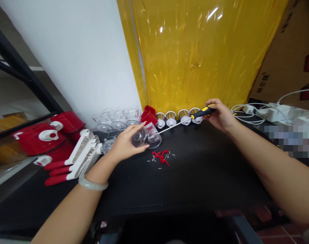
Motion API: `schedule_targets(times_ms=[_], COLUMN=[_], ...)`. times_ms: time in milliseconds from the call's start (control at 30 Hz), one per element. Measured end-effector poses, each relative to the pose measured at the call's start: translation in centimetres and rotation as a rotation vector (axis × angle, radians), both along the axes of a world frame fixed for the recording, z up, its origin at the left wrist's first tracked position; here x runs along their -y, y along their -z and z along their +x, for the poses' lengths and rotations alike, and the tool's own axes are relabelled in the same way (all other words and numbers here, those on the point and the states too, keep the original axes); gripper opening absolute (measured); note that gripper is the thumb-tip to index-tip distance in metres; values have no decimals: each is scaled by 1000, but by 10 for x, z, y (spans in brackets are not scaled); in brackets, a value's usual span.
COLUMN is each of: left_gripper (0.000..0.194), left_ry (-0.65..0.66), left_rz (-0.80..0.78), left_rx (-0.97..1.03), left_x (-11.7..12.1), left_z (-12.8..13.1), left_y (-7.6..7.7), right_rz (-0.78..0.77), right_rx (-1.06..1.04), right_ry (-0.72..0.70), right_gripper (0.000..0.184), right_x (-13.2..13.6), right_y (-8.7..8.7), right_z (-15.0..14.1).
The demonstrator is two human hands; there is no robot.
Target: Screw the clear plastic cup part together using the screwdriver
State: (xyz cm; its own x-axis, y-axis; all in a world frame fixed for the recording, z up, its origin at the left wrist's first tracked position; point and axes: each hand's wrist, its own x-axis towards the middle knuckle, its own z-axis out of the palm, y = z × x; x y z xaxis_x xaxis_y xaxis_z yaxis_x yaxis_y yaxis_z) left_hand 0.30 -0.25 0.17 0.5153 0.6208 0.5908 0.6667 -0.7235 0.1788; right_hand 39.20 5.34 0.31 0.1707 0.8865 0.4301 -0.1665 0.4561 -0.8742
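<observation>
My left hand is closed around a clear plastic cup-shaped part lying on its side on the black table. My right hand grips the black and yellow handle of a screwdriver. Its thin shaft points left, with the tip close to the clear part's open end. Just in front of the clear part lie small red clips and several tiny screws. A pale bangle sits on my left wrist.
Several clear cups, a red part and gold-and-white round pieces line the back by a yellow plastic sheet. Red and white parts pile at left. White cables and a power strip lie at right.
</observation>
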Motion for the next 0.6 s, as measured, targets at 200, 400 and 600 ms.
schedule_targets(times_ms=[200, 400, 600], left_gripper=[80, 81, 81], left_ry=[2, 7, 9], left_rz=[14, 25, 15], left_rx=[3, 9, 7], left_x=[-2, -3, -2], left_z=[-2, -2, -1], left_y=[2, 3, 2], right_rz=[-52, -47, -44], right_rx=[30, -25, -31], right_ry=[-24, 13, -82], right_gripper=[40, 23, 41], right_x=[0, -3, 4], right_y=[-2, 1, -4], right_z=[-2, -3, -4])
